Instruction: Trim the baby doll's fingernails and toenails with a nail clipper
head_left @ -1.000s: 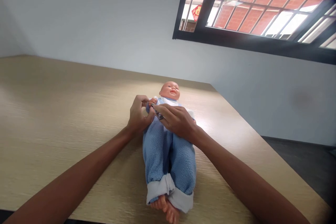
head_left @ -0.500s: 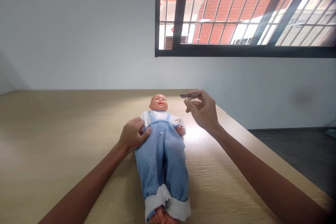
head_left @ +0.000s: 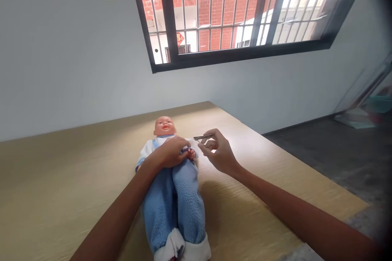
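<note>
A baby doll [head_left: 188, 195] in blue fleece overalls and a white top lies on its back, its head at the far end. My left hand [head_left: 174, 151] reaches across its chest, fingers closed around the doll's sleeve and wrist at the right side of the picture. The doll's small hand [head_left: 191, 154] pokes out beside my thumb. Just right of it, my right hand [head_left: 219, 153] pinches a metal nail clipper [head_left: 202, 137] between thumb and fingers. The clipper's tip points left, above the doll's arm and apart from its fingers.
The doll lies on a light wooden table [head_left: 76, 187] against a pale wall [head_left: 76, 49]. A dark-framed barred window [head_left: 220, 55] is above. The table's right edge drops to a dark floor [head_left: 306, 142], with some blurred items [head_left: 358, 118] at far right.
My left hand has shifted from the doll's left-side arm across its chest to the other arm. My right hand has brought the clipper lower, close to that arm. The view has turned right.
</note>
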`<state>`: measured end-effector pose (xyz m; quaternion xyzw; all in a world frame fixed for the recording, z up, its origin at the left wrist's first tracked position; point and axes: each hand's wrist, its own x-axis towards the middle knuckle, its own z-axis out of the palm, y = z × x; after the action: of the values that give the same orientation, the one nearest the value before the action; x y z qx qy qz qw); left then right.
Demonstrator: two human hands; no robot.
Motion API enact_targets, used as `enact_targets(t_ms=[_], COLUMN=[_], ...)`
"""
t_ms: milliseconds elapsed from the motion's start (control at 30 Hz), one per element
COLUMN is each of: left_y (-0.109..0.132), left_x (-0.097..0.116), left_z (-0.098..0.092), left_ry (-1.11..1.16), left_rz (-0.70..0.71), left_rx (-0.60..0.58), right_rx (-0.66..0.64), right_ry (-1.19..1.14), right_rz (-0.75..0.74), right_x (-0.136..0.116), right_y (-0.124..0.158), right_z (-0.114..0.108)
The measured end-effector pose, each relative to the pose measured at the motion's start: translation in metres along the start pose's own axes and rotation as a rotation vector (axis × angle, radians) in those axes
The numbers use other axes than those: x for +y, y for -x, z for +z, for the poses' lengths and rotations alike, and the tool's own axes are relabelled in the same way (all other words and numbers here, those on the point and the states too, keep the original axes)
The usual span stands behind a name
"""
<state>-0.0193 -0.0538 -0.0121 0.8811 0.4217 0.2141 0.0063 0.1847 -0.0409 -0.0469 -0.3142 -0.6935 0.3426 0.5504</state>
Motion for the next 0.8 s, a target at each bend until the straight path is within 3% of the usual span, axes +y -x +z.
enact_targets(t_ms=[133, 300, 600, 800], left_y=[0.0, 0.008, 0.011, 0.01], left_x=[-0.003, -0.005, -0.009, -0.01], left_z=[0.005, 0.006, 0.009, 0.009], left_ry=[0.156, 0.28, 0.291, 0.276], left_rz=[0.023, -0.03, -0.045, -0.011], left_rx=[-0.074, -0.044, 0.054, 0.022], right_rx=[0.041, 0.046, -0.035, -0.129], right_ry=[0.002, -0.012, 0.115, 0.126], right_rz=[-0.042, -0.072, -0.237, -0.277], right_x=[-0.003, 0.001, 0.007, 0.011], right_y=[0.007, 0.009, 0.016, 0.018], right_z=[0.003, 0.006, 0.006, 0.008])
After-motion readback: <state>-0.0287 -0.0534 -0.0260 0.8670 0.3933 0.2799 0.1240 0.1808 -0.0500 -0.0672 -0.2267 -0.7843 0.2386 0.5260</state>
